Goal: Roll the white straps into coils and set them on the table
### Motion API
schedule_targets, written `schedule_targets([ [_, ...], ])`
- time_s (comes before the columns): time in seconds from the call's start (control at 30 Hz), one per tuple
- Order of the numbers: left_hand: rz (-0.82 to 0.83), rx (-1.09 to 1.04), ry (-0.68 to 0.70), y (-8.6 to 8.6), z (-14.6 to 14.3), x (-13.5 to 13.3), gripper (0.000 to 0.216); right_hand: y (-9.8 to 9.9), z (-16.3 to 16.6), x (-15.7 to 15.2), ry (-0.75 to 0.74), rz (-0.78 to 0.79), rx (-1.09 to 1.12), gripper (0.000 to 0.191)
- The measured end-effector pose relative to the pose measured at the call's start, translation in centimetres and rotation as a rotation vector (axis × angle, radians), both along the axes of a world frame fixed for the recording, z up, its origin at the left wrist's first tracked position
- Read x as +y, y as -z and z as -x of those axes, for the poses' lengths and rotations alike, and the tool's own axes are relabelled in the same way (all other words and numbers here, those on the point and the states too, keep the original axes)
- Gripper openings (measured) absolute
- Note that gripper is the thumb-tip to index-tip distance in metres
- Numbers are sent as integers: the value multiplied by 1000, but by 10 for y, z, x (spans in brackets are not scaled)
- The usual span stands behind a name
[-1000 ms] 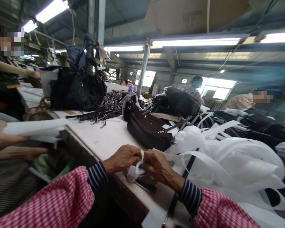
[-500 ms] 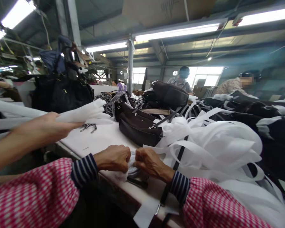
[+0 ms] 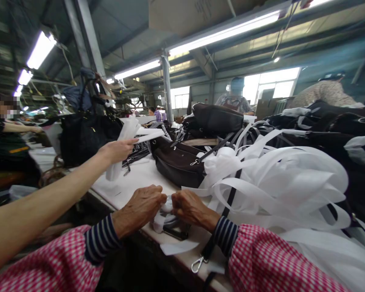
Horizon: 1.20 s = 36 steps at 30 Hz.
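Observation:
My left hand (image 3: 141, 207) and my right hand (image 3: 195, 209) face each other closely near the table's front edge. Fingers on both are closed, pinching a white strip (image 3: 167, 205) that wraps a small bundle (image 3: 175, 232) of grey and black strap. The fingertips are partly hidden from me. Below the bundle lies a loose piece of white strip (image 3: 179, 246). Beside my right wrist, a black strap ends in a metal snap hook (image 3: 197, 264) at the table edge.
A large heap of white strips (image 3: 292, 174) fills the right side. Dark handbags (image 3: 179, 166) lie ahead, more are piled at far right. From the left, another person's hand (image 3: 117, 151) holds white strips (image 3: 129, 129) over the table (image 3: 140, 172). Several people stand around.
The other person's arm has reached farther forward over the table with its white strips. My hands stay at the bundle, the left one slightly turned. My view has shifted a little left.

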<state>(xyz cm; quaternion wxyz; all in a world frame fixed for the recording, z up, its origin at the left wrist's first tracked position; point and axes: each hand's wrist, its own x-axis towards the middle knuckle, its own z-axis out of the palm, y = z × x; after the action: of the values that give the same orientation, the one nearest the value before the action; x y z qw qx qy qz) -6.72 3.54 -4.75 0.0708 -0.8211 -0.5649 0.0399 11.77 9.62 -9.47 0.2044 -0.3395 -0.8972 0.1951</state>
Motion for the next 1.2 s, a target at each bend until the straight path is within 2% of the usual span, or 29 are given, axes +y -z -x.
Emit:
schedule_targets([
  [0.13, -60, 73, -107, 11, -8, -13, 30, 1, 0, -1, 2, -6, 7, 5],
  [0.23, -114, 23, -129, 21, -10, -16, 30, 1, 0, -1, 6, -14, 9, 3],
  [0.4, -189, -257, -40, 38, -3, -9, 22, 2, 0, -2, 0, -37, 4, 4],
  [0.53, -181, -343, 48, 46, 3, -3, 21, 2, -1, -2, -11, -41, 3, 9],
  [0.97, -102, -200, 110, 31, 7, -7, 10, 9, -1, 3, -48, -7, 37, 9],
  [1.0, -96, -212, 111, 31, 7, -8, 11, 9, -2, 4, -62, -10, 51, 10],
  [1.1, -56, -354, 98, 33, 13, -8, 35, 11, -2, 4, -95, -24, 98, 15],
  [1.2, -14, -433, 94, 34, 19, -6, 28, 10, -2, 4, -87, 10, 104, 16],
])
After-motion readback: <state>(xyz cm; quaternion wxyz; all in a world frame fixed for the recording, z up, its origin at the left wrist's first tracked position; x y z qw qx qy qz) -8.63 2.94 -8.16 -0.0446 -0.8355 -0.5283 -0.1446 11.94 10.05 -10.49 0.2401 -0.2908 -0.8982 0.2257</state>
